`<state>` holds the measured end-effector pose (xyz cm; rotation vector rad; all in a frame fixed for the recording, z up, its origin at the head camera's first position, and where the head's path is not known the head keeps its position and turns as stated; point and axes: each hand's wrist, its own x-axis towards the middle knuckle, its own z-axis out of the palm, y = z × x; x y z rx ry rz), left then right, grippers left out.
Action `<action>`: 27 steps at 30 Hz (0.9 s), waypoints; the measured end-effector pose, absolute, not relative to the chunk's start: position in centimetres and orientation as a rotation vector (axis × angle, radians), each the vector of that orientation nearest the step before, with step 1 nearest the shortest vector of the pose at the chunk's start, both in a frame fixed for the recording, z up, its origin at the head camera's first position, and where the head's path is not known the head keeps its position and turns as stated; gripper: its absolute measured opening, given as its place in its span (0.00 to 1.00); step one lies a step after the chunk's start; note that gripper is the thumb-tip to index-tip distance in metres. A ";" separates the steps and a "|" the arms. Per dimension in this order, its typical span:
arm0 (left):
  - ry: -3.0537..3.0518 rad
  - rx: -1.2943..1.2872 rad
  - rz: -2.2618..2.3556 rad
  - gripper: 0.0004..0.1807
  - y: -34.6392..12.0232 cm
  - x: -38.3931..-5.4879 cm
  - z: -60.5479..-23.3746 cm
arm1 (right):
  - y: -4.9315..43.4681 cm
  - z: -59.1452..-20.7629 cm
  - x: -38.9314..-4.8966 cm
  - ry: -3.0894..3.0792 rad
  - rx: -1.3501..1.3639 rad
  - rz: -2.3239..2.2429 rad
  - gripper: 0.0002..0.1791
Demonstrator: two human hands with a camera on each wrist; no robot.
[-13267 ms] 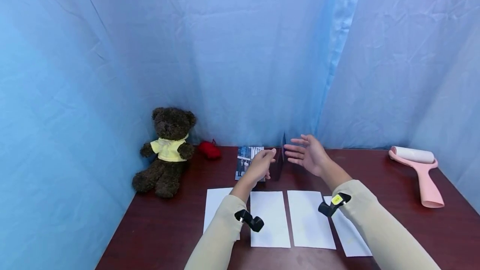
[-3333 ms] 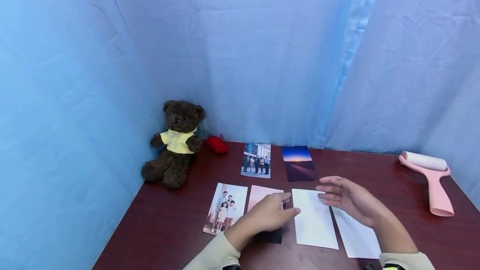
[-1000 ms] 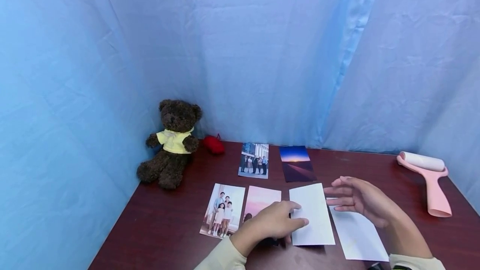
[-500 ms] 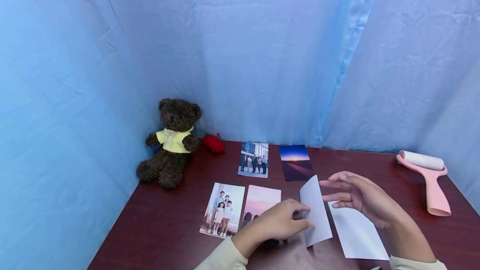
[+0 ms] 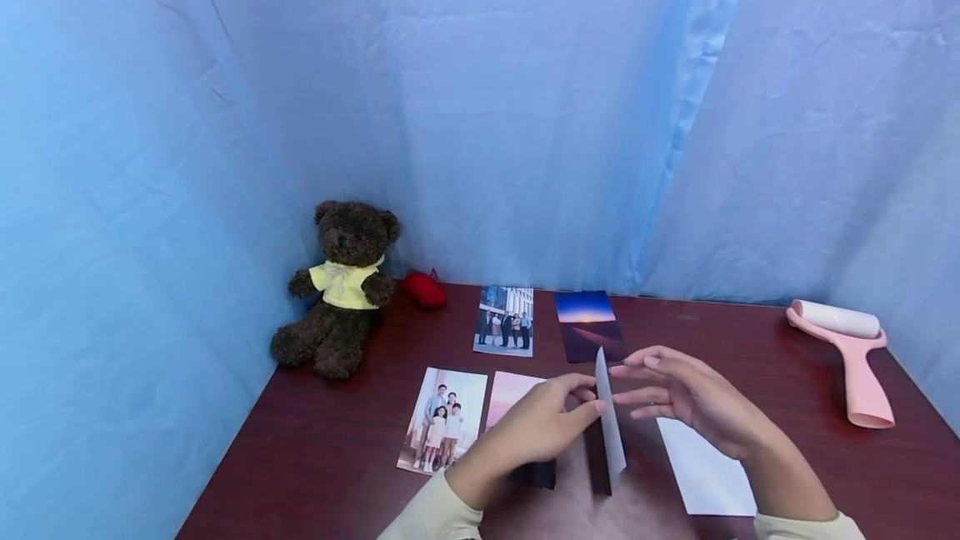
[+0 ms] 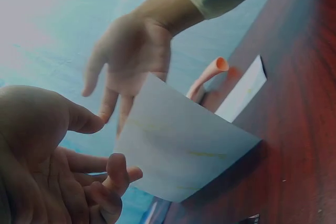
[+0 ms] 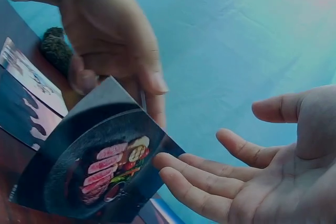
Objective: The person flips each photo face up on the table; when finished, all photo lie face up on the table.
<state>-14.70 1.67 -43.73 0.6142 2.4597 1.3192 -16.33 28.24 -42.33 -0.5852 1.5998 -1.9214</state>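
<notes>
A photo print (image 5: 611, 423) stands on edge between my two hands. Its blank white back (image 6: 178, 145) faces the left hand. On its other side is a picture of sliced meat on a dark plate (image 7: 105, 171), facing the right hand. Fingertips of my left hand (image 5: 543, 427), loosely curled, meet the print's back near one edge. My right hand (image 5: 701, 402) has its fingers spread, the tips at the picture side. Under the left hand lies a pink-sky photo (image 5: 517, 390), partly covered. A family photo (image 5: 446, 419) is left of it. A white face-down sheet (image 5: 708, 465) lies below the right hand.
Behind the hands lie a group photo (image 5: 504, 323) and a sunset photo (image 5: 590, 327). A brown teddy bear (image 5: 341, 286) sits at the back left beside a red item (image 5: 424, 290). A pink-handled lint roller (image 5: 855, 357) lies at the right. Blue curtains (image 5: 487, 107) close in the table.
The family and pink-sky photos have come to lie picture up where white sheets lay. The third sheet has tipped from lying flat to upright. The sunset photo has been laid flat at the back.
</notes>
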 end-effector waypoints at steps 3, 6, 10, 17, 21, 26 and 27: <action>2.442 0.576 1.338 0.30 1.2 -14.9 -43.4 | 27.4 -42.7 -16.2 1.668 -0.572 -1.896 0.23; 2.423 0.520 1.317 0.32 1.0 -15.0 -43.5 | 26.6 -43.1 -16.1 1.875 -0.457 -1.791 0.20; 2.389 0.450 1.285 0.36 0.9 -15.1 -43.8 | 25.9 -43.7 -16.0 2.128 -0.239 -1.567 0.27; 2.357 0.466 1.250 0.31 1.1 -15.3 -44.9 | 25.5 -45.0 -16.1 2.287 -0.172 -1.266 0.26; 2.370 0.485 1.208 0.23 1.0 -15.3 -45.1 | 25.5 -45.2 -16.1 2.355 -0.200 -1.189 0.23; 2.395 0.491 1.167 0.16 0.4 -15.4 -44.8 | 25.5 -45.2 -16.2 2.407 -0.249 -1.183 0.20; 2.395 0.493 1.160 0.16 0.3 -15.5 -44.7 | 25.4 -45.2 -16.2 2.414 -0.256 -1.191 0.19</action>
